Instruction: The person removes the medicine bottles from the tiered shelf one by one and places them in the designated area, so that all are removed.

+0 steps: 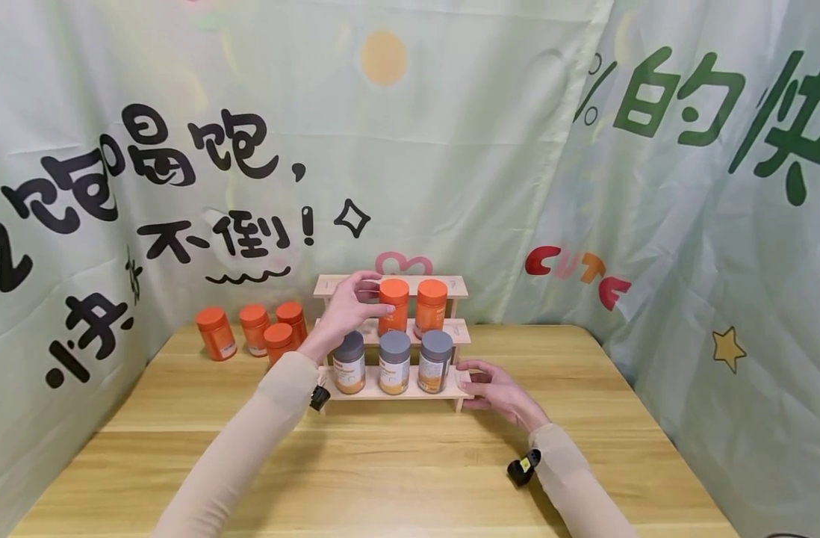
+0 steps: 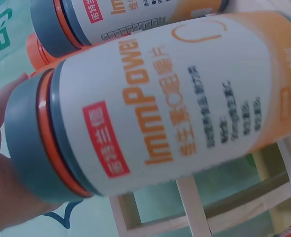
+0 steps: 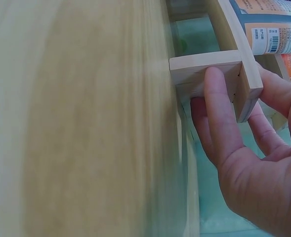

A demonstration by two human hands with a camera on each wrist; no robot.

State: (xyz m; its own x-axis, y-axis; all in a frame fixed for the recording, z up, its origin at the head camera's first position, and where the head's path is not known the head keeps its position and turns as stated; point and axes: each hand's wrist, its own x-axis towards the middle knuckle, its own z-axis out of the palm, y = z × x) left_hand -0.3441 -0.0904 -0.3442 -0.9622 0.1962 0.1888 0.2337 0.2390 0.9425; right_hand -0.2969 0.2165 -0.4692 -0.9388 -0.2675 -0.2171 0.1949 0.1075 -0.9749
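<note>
1. A person's left hand [image 1: 343,310] grasps an orange plastic jar with an orange screw lid [image 1: 398,321] at the middle step of a pale wooden three-step rack [image 1: 461,333], thumb across the front. The side grip appears chosen to keep clear of the front row; whether the jar's base rests on the board cannot be told.

2. The right hand [image 1: 500,392] grips the end of the lowest board, a fingertip against its leg, seemingly to steady the light frame.

3. A second orange jar [image 1: 431,308] stands just right of the held one, perhaps set close to make an even row.

4. Three white-and-orange plastic jars with grey lids [image 1: 394,364] line the lowest step, labels mostly outward. They stand before the middle step, hiding the orange jars' bases; in the left wrist view one such jar [image 2: 150,113] blocks sight of the grip.

5. Four more orange jars [image 1: 216,336] stand left of the rack on the wood-grain table [image 1: 383,471], the left forearm in its beige sleeve [image 1: 249,433] reaching past them.

6. Behind hangs a pale green printed cloth [image 1: 464,187], close to the rack's back.
</note>
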